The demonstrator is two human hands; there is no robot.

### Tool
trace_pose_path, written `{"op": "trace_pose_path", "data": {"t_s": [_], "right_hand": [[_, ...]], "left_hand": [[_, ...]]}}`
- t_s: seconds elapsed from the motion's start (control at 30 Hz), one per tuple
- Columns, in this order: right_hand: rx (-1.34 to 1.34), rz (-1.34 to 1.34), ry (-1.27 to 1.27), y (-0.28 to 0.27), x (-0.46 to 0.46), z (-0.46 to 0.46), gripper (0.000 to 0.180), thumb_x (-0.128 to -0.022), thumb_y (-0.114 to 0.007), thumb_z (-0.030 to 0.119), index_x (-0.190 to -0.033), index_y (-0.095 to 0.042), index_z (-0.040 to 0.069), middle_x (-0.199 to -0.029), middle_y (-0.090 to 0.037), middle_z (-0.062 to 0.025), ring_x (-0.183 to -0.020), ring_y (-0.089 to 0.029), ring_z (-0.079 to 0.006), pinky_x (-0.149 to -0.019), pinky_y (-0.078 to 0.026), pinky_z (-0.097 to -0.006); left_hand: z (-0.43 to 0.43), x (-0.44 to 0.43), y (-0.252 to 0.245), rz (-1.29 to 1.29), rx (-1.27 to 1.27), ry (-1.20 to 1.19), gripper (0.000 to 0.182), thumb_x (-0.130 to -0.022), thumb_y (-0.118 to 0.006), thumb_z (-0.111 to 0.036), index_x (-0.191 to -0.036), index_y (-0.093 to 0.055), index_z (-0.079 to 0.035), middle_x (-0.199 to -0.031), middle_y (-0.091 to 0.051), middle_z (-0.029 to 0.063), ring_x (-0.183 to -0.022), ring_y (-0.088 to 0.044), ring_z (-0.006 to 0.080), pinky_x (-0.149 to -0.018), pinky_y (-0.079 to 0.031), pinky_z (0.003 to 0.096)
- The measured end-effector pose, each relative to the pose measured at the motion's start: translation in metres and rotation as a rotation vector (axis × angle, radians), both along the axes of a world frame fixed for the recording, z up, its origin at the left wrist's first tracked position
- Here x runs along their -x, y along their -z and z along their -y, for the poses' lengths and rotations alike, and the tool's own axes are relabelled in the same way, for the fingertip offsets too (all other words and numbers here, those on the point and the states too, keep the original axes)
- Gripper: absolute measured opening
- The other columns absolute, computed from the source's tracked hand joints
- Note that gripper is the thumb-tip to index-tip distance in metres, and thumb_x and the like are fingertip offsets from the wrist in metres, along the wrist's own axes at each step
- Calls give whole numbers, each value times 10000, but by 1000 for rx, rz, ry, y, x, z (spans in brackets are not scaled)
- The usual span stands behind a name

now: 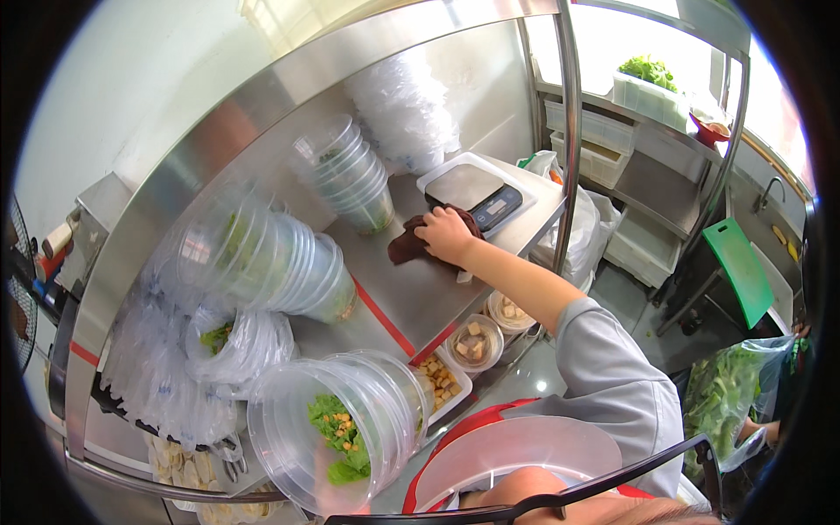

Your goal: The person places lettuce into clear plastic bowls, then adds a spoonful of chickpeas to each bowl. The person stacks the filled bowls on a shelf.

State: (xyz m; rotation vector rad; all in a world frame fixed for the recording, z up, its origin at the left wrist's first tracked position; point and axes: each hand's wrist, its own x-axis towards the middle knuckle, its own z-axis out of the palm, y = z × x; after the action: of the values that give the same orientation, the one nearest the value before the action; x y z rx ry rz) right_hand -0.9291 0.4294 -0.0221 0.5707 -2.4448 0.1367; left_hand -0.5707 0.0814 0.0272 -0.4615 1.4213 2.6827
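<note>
My right hand [448, 235] presses a dark brown cloth [408, 247] onto the steel worktable [367, 275], close beside a digital kitchen scale [495, 209] in a white tray. My left hand [331, 482] is mostly hidden; a blurred part of it shows through the clear wall of a stack of plastic bowls [394, 420] at the table's front, and it appears to hold that stack. Lettuce with yellow corn kernels [338, 436] is visible inside the bowls.
More bowl stacks [282, 269] [354, 177] stand behind. Plastic bags [407, 111] hang at the back. Lidded tubs [474, 342] and a container of bread cubes [443, 384] sit below the front edge. At right, another person's hand [764, 430] is at a bag of greens [728, 394].
</note>
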Motion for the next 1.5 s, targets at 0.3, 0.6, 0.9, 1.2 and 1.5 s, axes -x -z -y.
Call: {"op": "trace_pose_path", "data": {"t_s": [0.3,0.6,0.9,1.2,1.5], "right_hand": [[-33,37,43,20,3,-33,201,-828,-733,207,-1028,-750,198,-1067,-660,-46,-1045,-598,-249,-867,-463,-380],[445,-45,-87,-40,-46,-73,411,-677,-768,62,-1085,-761,101,-1029,-702,-131,-991,-662,-370,-885,-561,-458],[188,205,687,-70,-8,-178,472,-800,-809,216,-1252,-699,139,-1241,-646,-139,-1200,-609,-383,-982,-512,-517],[419,23,-348,-57,88,-3,620,-800,-763,83,-1404,-627,119,-1284,-576,-168,-1310,-505,-384,-1071,-481,-456],[193,-324,-201,-66,99,44,582,-636,-877,116,-1175,-658,142,-1271,-533,-107,-1250,-486,-328,-1029,-416,-476]], "left_hand": [[-29,16,0,42,19,-20,661,-1041,-574,-328,-1582,-378,-3,-1546,-488,213,-1374,-542,391,-1076,-525,525],[-32,18,0,40,4,-39,657,-1048,-567,-338,-1581,-376,-4,-1543,-491,215,-1365,-551,393,-1065,-536,527],[-31,10,-8,14,-26,-58,653,-1054,-560,-347,-1579,-374,-5,-1540,-495,216,-1355,-561,395,-1054,-547,528],[-53,38,-30,-62,-72,51,605,-1079,-514,-332,-1569,-358,-14,-1520,-516,233,-1278,-618,461,-1013,-583,610],[-54,68,-29,-123,-153,157,594,-1048,-512,-227,-1555,-329,23,-1472,-547,290,-1261,-591,559,-1058,-540,667]]}}
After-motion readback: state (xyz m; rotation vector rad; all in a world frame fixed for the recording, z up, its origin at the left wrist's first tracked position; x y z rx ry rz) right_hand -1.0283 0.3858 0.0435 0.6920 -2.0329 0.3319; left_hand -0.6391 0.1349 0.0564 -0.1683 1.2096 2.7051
